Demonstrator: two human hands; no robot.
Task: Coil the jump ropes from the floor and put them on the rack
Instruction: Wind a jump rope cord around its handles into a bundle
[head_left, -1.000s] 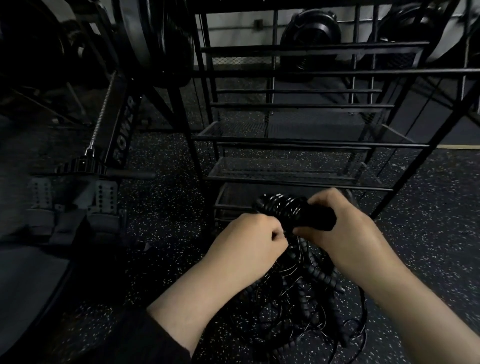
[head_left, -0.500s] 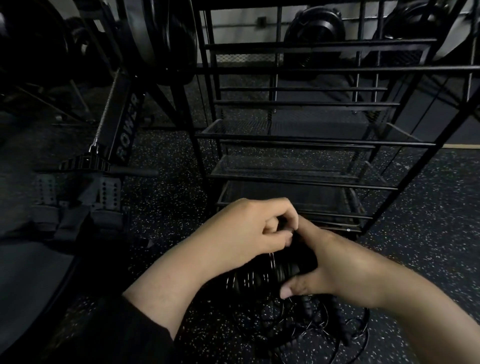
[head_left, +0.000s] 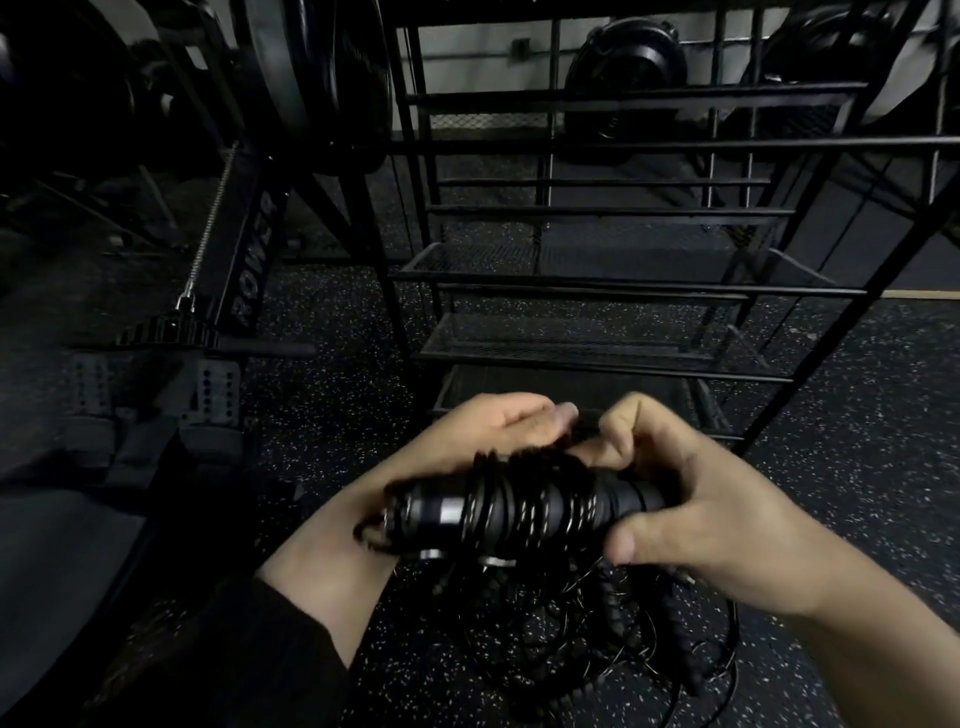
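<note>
Floor: black rubber gym floor (head_left: 322, 415) flecked with white, dimly lit.
Far left: a rowing machine (head_left: 249, 270) stands beside the rack, well apart from the work.
Left hand: the left hand (head_left: 493, 431) reaches in behind the bundle with fingers curled, apparently pinching a strand of cord; the exact contact is hidden.
Centre: the jump rope bundle (head_left: 519, 506) is held up between both hands, cord wound in many turns round black handles with a silver band.
Right hand: the right hand (head_left: 691, 509) grips the right end of the bundle, thumb underneath and fingers over the top.
Below: a tangle of loose ropes (head_left: 597, 639) lies on the floor under the hands.
Behind: the black wire rack (head_left: 571, 353) has mesh shelves, none visibly holding rope.
Progress: one rope looks nearly wound; by my reckoning it needs securing and shelving, and the tangle remains.
</note>
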